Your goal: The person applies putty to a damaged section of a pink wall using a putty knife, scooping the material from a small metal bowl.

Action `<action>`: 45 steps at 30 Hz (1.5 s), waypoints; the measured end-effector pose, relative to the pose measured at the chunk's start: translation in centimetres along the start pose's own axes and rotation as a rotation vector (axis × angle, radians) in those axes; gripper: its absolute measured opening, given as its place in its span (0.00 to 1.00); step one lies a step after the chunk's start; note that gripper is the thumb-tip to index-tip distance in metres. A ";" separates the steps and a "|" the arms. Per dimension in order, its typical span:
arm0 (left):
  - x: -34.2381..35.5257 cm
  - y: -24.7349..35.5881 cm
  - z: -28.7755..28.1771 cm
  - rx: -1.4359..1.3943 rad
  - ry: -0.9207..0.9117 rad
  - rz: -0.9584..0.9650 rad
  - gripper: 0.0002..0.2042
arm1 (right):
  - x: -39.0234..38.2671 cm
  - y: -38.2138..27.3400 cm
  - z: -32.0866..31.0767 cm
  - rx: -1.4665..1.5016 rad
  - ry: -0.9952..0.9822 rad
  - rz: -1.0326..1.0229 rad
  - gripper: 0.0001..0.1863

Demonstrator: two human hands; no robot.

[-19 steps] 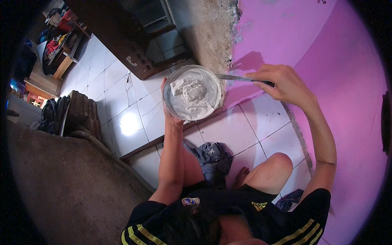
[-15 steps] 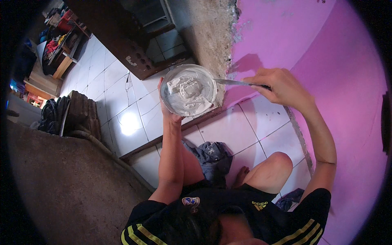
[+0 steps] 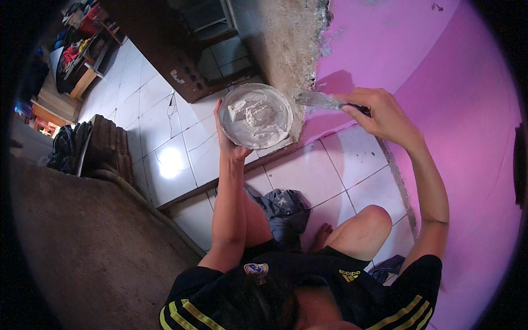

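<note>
My left hand [image 3: 232,144] holds up a round, pale container [image 3: 283,138], its fingers wrapped round the left and lower side. Inside lies thick whitish paste [image 3: 258,114], smeared on the bottom and heaped in the middle. My right hand [image 3: 383,114] is closed round the dark handle of a putty knife [image 3: 320,100]. The flat metal blade points left, its tip just right of the container's rim and apart from it, in front of the bare wall edge. Whitish smears show on the blade.
A pink wall [image 3: 440,143] rises on the right, bordering a rough unpainted strip [image 3: 280,44]. White floor tiles [image 3: 297,170] form a step below the container. Dark cloth [image 3: 286,209] lies between my legs. A brown wooden frame [image 3: 165,49] stands ahead; a low rough wall [image 3: 99,231] is at left.
The putty knife has moved off the container's rim, slightly right and up, and its blade has turned so the flat face shows. The container has tilted a little.
</note>
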State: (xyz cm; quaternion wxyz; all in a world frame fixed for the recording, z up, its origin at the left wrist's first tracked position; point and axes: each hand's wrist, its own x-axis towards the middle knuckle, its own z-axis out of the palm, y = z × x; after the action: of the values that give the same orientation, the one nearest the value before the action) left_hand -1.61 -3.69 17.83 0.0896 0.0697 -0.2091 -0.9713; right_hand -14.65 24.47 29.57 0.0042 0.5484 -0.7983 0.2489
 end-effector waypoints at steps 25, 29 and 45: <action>0.3 0.8 0.2 -0.088 -0.001 -0.044 0.34 | 2.5 1.2 1.2 0.186 -0.241 -0.086 0.20; 0.8 0.8 -0.5 -0.183 -0.084 -0.110 0.34 | 2.5 1.1 1.1 0.223 -0.257 -0.064 0.20; 1.1 0.3 -0.6 -0.019 0.025 -0.069 0.33 | 2.9 -0.3 2.0 0.184 -0.381 -0.013 0.20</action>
State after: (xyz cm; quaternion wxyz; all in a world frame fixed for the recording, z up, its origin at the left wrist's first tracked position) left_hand -2.52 -4.45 17.30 0.0595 0.0882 -0.1959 -0.9748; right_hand -14.98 21.00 28.76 -0.1952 0.5888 -0.7550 0.2125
